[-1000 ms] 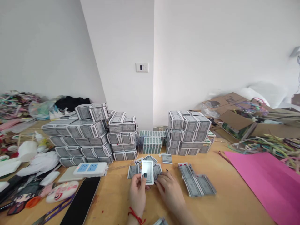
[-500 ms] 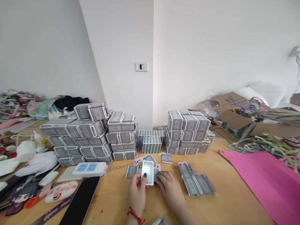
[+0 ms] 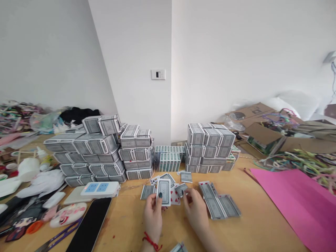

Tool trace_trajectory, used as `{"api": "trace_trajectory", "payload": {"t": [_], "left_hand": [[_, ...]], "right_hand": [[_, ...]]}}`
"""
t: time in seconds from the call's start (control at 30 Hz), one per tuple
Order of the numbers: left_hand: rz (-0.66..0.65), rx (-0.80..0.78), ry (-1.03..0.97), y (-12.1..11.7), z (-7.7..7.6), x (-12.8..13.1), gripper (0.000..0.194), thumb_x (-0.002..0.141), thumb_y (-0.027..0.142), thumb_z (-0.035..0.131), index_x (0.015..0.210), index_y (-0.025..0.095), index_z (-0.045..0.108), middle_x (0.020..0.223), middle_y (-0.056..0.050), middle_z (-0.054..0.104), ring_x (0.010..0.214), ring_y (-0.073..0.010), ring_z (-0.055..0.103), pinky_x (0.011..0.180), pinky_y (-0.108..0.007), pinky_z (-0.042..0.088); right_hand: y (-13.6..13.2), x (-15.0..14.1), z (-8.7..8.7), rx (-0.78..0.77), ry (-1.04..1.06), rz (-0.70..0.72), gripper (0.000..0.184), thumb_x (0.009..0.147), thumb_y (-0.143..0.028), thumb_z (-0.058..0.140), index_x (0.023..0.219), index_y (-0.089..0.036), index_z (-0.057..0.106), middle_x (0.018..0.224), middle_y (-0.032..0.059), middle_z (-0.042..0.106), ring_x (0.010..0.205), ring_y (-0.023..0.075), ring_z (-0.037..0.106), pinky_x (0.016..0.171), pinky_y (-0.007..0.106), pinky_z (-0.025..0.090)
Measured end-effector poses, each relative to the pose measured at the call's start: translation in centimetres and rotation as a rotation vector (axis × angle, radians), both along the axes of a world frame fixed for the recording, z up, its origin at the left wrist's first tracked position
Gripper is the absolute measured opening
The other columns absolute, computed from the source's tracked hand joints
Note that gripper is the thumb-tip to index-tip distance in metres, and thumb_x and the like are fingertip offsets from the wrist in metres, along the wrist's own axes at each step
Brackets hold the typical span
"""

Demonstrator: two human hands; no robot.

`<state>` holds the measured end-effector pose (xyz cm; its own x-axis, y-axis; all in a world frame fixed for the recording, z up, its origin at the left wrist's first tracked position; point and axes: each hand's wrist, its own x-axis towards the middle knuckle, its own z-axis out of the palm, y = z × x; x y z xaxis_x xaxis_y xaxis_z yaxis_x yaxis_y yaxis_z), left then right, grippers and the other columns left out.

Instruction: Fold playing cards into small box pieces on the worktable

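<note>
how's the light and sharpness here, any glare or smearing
Head view: soft light, the wall brighter right of the corner than at far left; head view, centre: the card in the left hand shows its back pattern clearly, without strong glare; head view, right edge: the fuzzy strips look smeared and stretched.

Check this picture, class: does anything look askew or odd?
Yes: the loose playing cards at centre overlap at mixed angles, some showing faces, others backs, which looks untidy against the stacked playing-card blocks behind.
</note>
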<state>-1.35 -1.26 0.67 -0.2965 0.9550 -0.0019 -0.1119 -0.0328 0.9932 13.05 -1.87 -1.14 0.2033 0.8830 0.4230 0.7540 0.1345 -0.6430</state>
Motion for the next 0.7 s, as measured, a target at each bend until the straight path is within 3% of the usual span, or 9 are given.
{"api": "trace_trajectory", "payload": {"t": [0.07, 0.13, 0.2, 0.33, 0.47, 0.53, 0.67, 0.7], "left_hand": [[0.031, 0.004, -0.007, 0.0, 0.0, -0.1, 0.045, 0.055, 0.055, 0.062, 0.074, 0.015, 0.053, 0.061, -0.003, 0.062, 0.047, -0.0152, 0.055, 0.046, -0.027, 0.046], [0.045, 0.004, -0.009, 0.0, 0.1, -0.2, 0.047, 0.053, 0.056, 0.062, 0.074, 0.015, 0.053, 0.06, -0.002, 0.061, 0.046, -0.0146, 0.054, 0.045, -0.027, 0.045], [0.04, -0.006, -0.006, 0.0, 0.1, -0.2, 0.047, 0.052, 0.057, 0.062, 0.074, 0.015, 0.054, 0.058, -0.001, 0.061, 0.045, -0.0143, 0.054, 0.045, -0.027, 0.044], [0.023, -0.028, 0.005, 0.0, 0.2, -0.2, 0.048, 0.052, 0.058, 0.062, 0.072, 0.016, 0.054, 0.058, 0.0, 0.06, 0.045, -0.0133, 0.053, 0.046, -0.026, 0.044], [0.014, -0.028, 0.008, 0.1, 0.1, -0.1, 0.047, 0.052, 0.058, 0.062, 0.072, 0.016, 0.053, 0.057, 0.0, 0.059, 0.045, -0.013, 0.052, 0.045, -0.026, 0.044], [0.01, -0.024, 0.01, 0.1, 0.0, -0.1, 0.046, 0.053, 0.057, 0.062, 0.072, 0.016, 0.053, 0.056, 0.001, 0.058, 0.044, -0.013, 0.051, 0.044, -0.025, 0.043], [-0.005, -0.021, -0.009, 0.1, -0.1, -0.2, 0.043, 0.056, 0.054, 0.061, 0.073, 0.015, 0.053, 0.059, -0.001, 0.06, 0.045, -0.0126, 0.051, 0.044, -0.025, 0.044], [-0.012, -0.02, -0.013, 0.1, -0.2, -0.2, 0.042, 0.057, 0.053, 0.061, 0.073, 0.015, 0.053, 0.06, -0.001, 0.06, 0.045, -0.0127, 0.052, 0.045, -0.025, 0.044]], "right_hand": [[-0.3, -0.6, 0.4, 0.009, -0.052, 0.176, 0.024, 0.081, -0.029, 0.039, 0.098, -0.019, 0.054, 0.095, 0.0084, 0.062, 0.089, 0.0188, 0.057, 0.077, 0.03, 0.046], [-0.7, -1.2, 0.7, -0.039, -0.138, 0.289, 0.04, 0.078, -0.029, 0.044, 0.116, -0.018, 0.045, 0.121, 0.0103, 0.05, 0.113, 0.0223, 0.043, 0.091, 0.035, 0.038], [-0.9, -1.8, 0.8, -0.109, -0.219, 0.359, 0.053, 0.076, -0.033, 0.049, 0.125, -0.016, 0.038, 0.131, 0.0104, 0.039, 0.122, 0.0257, 0.031, 0.098, 0.04, 0.03], [-0.9, -2.2, 0.8, -0.172, -0.291, 0.397, 0.041, 0.081, -0.028, 0.044, 0.121, -0.018, 0.045, 0.127, 0.008, 0.045, 0.119, 0.0252, 0.035, 0.1, 0.043, 0.026], [-0.8, -2.1, 1.0, -0.139, -0.253, 0.384, 0.027, 0.082, -0.019, 0.042, 0.102, -0.023, 0.06, 0.107, 0.0043, 0.062, 0.109, 0.0219, 0.047, 0.096, 0.04, 0.032], [-0.9, -2.1, 1.1, -0.14, -0.224, 0.376, 0.025, 0.08, -0.022, 0.046, 0.1, -0.022, 0.061, 0.107, 0.0038, 0.062, 0.11, 0.0219, 0.046, 0.095, 0.037, 0.035], [-1.0, -2.1, 1.0, -0.196, -0.257, 0.383, 0.057, 0.072, -0.035, 0.057, 0.123, -0.016, 0.042, 0.13, 0.0085, 0.041, 0.122, 0.0272, 0.031, 0.099, 0.041, 0.029], [-1.0, -2.0, 0.9, -0.209, -0.271, 0.381, 0.057, 0.073, -0.036, 0.055, 0.124, -0.015, 0.04, 0.131, 0.0093, 0.039, 0.122, 0.0276, 0.03, 0.1, 0.042, 0.028]]}}
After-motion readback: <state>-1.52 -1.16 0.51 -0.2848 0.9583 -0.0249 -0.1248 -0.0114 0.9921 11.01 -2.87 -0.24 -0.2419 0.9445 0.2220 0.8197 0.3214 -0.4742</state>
